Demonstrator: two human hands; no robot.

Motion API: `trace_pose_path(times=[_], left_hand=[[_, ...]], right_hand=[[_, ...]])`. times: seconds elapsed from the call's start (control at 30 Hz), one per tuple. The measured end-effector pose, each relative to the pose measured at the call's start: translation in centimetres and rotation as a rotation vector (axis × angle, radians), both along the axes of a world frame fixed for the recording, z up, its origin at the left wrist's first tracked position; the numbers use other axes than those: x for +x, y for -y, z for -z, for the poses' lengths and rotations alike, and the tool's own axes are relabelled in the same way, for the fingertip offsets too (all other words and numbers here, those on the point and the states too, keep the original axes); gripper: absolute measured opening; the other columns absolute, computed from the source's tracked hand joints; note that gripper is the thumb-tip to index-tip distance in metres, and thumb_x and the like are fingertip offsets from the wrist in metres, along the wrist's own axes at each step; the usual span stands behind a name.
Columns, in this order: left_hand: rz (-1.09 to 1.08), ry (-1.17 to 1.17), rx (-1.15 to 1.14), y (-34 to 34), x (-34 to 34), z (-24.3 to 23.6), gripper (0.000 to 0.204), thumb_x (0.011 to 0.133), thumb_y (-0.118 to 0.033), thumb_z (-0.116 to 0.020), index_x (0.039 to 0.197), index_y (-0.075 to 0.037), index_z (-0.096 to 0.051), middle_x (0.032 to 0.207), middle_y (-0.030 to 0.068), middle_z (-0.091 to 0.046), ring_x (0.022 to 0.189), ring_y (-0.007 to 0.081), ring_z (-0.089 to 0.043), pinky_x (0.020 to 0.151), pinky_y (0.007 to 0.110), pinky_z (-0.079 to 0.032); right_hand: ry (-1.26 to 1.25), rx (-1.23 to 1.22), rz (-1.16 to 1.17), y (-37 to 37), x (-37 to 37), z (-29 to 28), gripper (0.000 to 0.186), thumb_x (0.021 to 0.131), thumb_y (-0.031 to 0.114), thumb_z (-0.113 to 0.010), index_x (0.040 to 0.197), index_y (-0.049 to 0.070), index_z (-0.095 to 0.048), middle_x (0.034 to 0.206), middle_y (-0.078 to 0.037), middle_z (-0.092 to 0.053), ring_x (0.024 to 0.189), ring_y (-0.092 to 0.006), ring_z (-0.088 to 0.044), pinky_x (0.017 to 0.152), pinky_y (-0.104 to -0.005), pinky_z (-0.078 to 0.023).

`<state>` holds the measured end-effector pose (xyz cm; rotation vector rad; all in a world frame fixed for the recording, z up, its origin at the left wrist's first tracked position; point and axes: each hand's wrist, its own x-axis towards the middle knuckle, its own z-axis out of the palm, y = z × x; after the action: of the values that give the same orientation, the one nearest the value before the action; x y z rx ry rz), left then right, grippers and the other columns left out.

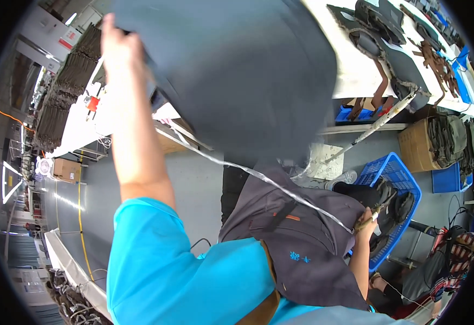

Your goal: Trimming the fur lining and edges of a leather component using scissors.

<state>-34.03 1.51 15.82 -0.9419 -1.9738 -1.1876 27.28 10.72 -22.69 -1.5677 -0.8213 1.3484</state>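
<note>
My left hand (122, 49) is raised at the upper left, its fingers closed on the edge of a large dark grey sheet (247, 70). The sheet hangs in front of me and is smeared by motion. At my right side, my right hand (365, 223) is closed on a thin, brownish-green thing whose kind I cannot make out. A long, shiny whitish strip (258, 174) crosses in front of my dark apron (307, 244) and ends near my right hand; whether the fingers hold it is unclear.
A white table (318, 16) at the upper right bears dark cut pieces and brown straps. A blue basket (417, 197) with dark pieces stands beside a cardboard box (417, 147). Stacked dark pieces (77, 70) lie at the left. Another person (432, 276) sits at the lower right.
</note>
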Motion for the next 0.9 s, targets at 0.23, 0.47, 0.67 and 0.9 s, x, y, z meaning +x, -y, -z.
trace_pose_path(times=[0.23,0.47,0.67,0.9], left_hand=[[0.274,0.906,1.309,3.8,-20.5,6.0,0.024,0.082,-0.017,-0.052,0.102,-0.007,-0.062,0.105,0.0139,-0.062,0.093,0.0260,-0.061,0.083,0.037,-0.049],[0.042,1.278,1.236,2.5,-20.5,18.1,0.027,0.091,-0.029,-0.041,0.080,-0.005,-0.048,0.062,0.0053,-0.050,0.048,0.0134,-0.047,0.046,0.023,-0.045],[0.254,1.294,1.159,7.6,-20.2,16.0,0.037,0.091,-0.036,-0.042,0.074,-0.003,-0.046,0.057,0.0055,-0.049,0.047,0.0145,-0.046,0.044,0.024,-0.042],[0.411,1.412,1.170,1.6,-6.8,13.3,0.026,0.088,-0.030,-0.046,0.083,-0.004,-0.047,0.067,0.0052,-0.052,0.062,0.0147,-0.052,0.056,0.027,-0.045]], right_hand=[[0.005,0.020,0.009,0.0,-0.7,-0.5,0.019,0.083,0.020,-0.057,0.073,0.008,-0.047,0.051,0.002,-0.040,0.043,-0.0079,-0.038,0.042,-0.0230,-0.029],[0.044,-0.041,-0.007,-0.2,0.8,0.4,0.022,0.084,0.020,-0.058,0.072,0.009,-0.043,0.051,0.002,-0.040,0.041,-0.0079,-0.038,0.037,-0.0236,-0.030],[0.108,-0.051,-0.047,-0.6,-1.2,-0.1,0.022,0.081,0.020,-0.061,0.069,0.007,-0.047,0.054,0.002,-0.043,0.044,-0.0073,-0.039,0.042,-0.0237,-0.030],[0.114,0.012,-0.025,-0.2,-0.6,0.2,0.018,0.080,0.018,-0.060,0.071,0.009,-0.048,0.053,0.003,-0.043,0.044,-0.0073,-0.038,0.040,-0.0242,-0.029]])
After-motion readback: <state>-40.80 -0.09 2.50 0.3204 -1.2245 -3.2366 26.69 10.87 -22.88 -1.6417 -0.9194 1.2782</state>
